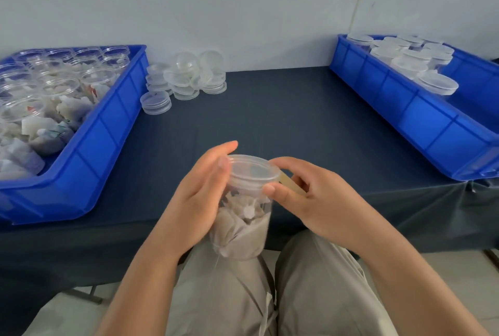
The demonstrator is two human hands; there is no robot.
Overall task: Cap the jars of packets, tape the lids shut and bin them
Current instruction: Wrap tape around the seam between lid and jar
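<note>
Jar (243, 222) upright over the lap, lid (252, 170) on, between the hands. The left hand (197, 192) lies flat against its left side; the right hand (316, 200) pinches tape (290, 183) at the lid's right rim. The bin (405, 108) of capped jars lies well off right, on that hand's side.

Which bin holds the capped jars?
The right bin: it holds the capped jars. The left bin has only open jars, with packets showing.

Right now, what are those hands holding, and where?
A capped jar of packets: the left hand presses its side, the right hand pinches a tape strip at the lid.
</note>
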